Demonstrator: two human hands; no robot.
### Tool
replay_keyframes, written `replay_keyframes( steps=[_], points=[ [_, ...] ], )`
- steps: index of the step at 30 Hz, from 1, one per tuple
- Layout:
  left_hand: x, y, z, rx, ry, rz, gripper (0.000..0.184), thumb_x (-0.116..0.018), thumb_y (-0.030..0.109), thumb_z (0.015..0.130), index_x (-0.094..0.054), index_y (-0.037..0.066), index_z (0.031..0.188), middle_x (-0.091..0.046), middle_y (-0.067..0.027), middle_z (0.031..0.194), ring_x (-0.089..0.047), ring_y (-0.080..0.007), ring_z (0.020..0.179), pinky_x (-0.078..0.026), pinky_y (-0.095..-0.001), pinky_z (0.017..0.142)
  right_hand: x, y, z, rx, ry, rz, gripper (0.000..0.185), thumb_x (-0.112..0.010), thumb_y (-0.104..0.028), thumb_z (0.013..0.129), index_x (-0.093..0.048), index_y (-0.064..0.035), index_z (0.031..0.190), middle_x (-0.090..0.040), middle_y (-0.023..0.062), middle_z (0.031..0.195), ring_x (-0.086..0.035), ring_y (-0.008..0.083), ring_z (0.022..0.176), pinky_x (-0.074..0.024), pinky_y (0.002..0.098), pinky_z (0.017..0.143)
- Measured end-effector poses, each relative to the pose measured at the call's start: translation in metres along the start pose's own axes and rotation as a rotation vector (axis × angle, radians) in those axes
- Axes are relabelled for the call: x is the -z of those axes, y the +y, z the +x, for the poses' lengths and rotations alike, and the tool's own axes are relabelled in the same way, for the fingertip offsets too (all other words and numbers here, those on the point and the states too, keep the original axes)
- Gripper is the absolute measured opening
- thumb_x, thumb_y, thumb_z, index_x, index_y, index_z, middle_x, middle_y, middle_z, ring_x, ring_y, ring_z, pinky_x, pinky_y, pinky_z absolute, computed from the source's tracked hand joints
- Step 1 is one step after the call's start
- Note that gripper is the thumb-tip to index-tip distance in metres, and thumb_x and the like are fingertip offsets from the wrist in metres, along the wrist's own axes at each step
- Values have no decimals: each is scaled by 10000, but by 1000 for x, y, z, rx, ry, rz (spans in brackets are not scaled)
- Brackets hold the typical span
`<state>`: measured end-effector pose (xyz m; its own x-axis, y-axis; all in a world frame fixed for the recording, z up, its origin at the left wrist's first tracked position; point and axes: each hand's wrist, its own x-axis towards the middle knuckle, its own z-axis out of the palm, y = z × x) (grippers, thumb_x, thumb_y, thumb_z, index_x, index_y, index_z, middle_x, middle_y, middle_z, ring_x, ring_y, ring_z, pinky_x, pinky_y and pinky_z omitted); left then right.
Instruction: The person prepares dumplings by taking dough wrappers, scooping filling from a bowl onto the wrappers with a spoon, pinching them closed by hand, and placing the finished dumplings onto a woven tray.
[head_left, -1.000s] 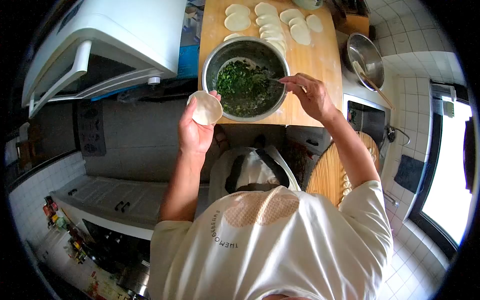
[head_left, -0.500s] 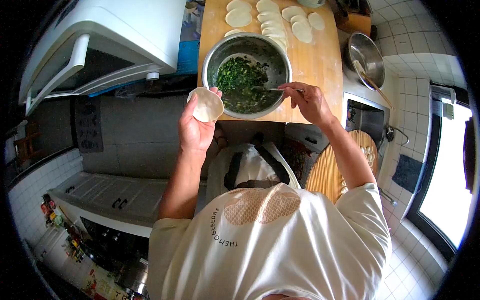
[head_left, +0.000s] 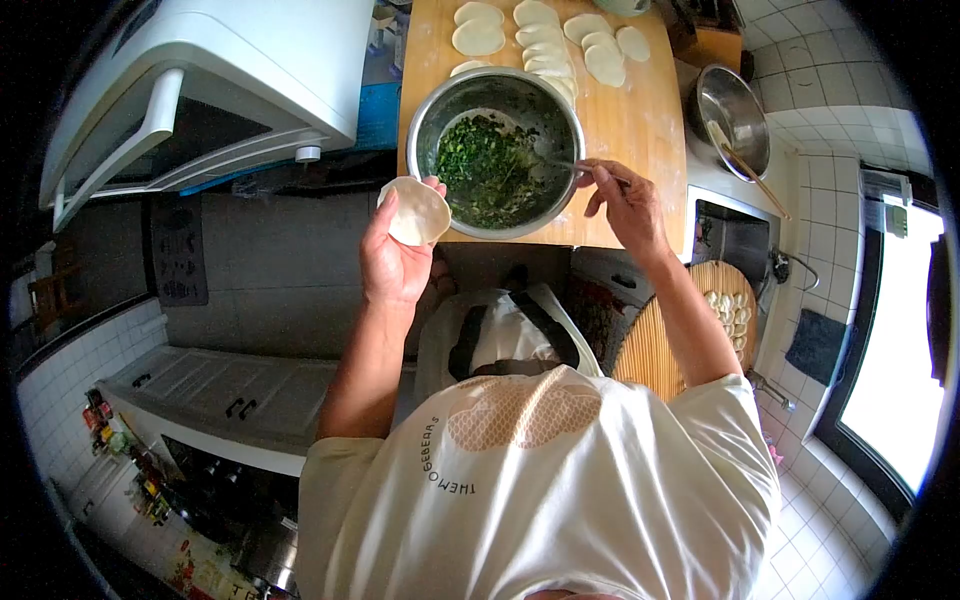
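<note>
A round dough wrapper [head_left: 418, 212] lies across the palm of my left hand [head_left: 393, 262], held by the thumb and fingers at the lower left of the metal bowl [head_left: 573, 190]. Chopped green filling [head_left: 485, 165] covers part of the bowl's bottom. My right hand [head_left: 628, 205] pinches the handle of a metal utensil [head_left: 565, 164] at the bowl's right rim; its far end is in the bowl, too blurred to make out. Several flat wrappers [head_left: 604, 62] lie behind the bowl on the wooden board [head_left: 640, 130], some overlapping.
On the right stand a second metal bowl [head_left: 730, 110] with a wooden stick and a sink [head_left: 738, 240]. Below it, a round ribbed tray [head_left: 650, 345] carries several small dumplings [head_left: 728, 310]. A white appliance [head_left: 270, 60] fills the upper left.
My right hand has shifted slightly right and down with the utensil, which has moved in the filling. My left hand keeps its hold on the wrapper. More dumplings show beside my right arm.
</note>
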<state>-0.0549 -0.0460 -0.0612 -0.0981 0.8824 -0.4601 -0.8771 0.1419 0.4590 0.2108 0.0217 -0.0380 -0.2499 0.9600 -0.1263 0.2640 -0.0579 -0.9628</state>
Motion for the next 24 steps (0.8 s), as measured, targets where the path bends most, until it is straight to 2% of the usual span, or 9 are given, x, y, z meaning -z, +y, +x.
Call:
replay_keyframes(
  steps=[5,7,9,10,14,16,18,21,24],
  points=[
    [0,-1,1,3,-4,-13,364,-555,243,853,-503,16,1133,-561,-170,1132,-527,-290,1090,-478,-414,866,2,-15,-7,196,30,-340,231,-483,-101,902,-567,2,1090,-616,103,845,-586,147,629,-491,269,580],
    [-6,0,-3,6,27,-26,383,-528,223,869,-445,-20,1154,-556,-202,1110,-530,-302,1078,-429,-383,930,1,-9,-16,286,18,-424,236,-498,-73,883,-566,-8,1099,-607,119,846,-594,171,636,-497,288,596],
    [-6,0,-5,6,18,-26,383,-527,223,870,-445,-21,1153,-555,-202,1112,-527,-301,1082,-426,-385,934,-6,4,-24,420,-100,-602,229,-529,-18,833,-578,-18,1056,-577,163,818,-598,277,694,-493,335,599],
    [-7,-1,-3,-4,8,-29,382,-525,222,871,-446,-23,1152,-554,-202,1115,-524,-300,1087,-424,-388,937,-7,1,-27,481,-52,-648,228,-534,-9,826,-579,-20,1049,-582,147,822,-595,281,691,-492,342,597],
    [-10,2,-4,-2,12,-16,386,-518,224,873,-445,-30,1154,-548,-205,1127,-518,-297,1097,-418,-391,945,-6,-13,-41,561,16,-542,265,-557,4,793,-578,-19,1056,-580,139,814,-583,292,702,-493,345,608],
    [-6,-1,-4,-21,9,-1,368,-555,233,845,-493,11,1132,-515,-203,1191,-497,-309,1128,-454,-402,910,-6,4,-37,538,-15,-599,268,-557,11,787,-579,-20,1052,-578,139,811,-581,291,704,-491,343,608],
    [-7,1,-3,-19,-10,-12,363,-550,230,847,-495,11,1132,-513,-206,1194,-492,-309,1134,-451,-402,915,-9,-2,-36,459,-42,-635,258,-554,15,786,-581,-22,1040,-579,138,809,-579,289,719,-487,341,614],
    [-5,0,-5,-8,-22,-26,352,-541,225,853,-504,8,1128,-507,-210,1202,-484,-310,1144,-445,-405,926,-6,-8,-36,509,3,-577,242,-547,-11,803,-584,-29,1041,-589,136,828,-581,290,733,-488,346,629],
    [-9,0,-5,-14,-48,-41,366,-518,224,867,-484,-22,1137,-515,-212,1188,-494,-303,1129,-427,-397,944,-5,-1,-29,444,-13,-650,235,-548,-25,812,-582,-28,1045,-593,143,836,-584,292,726,-488,348,633]
  ],
)
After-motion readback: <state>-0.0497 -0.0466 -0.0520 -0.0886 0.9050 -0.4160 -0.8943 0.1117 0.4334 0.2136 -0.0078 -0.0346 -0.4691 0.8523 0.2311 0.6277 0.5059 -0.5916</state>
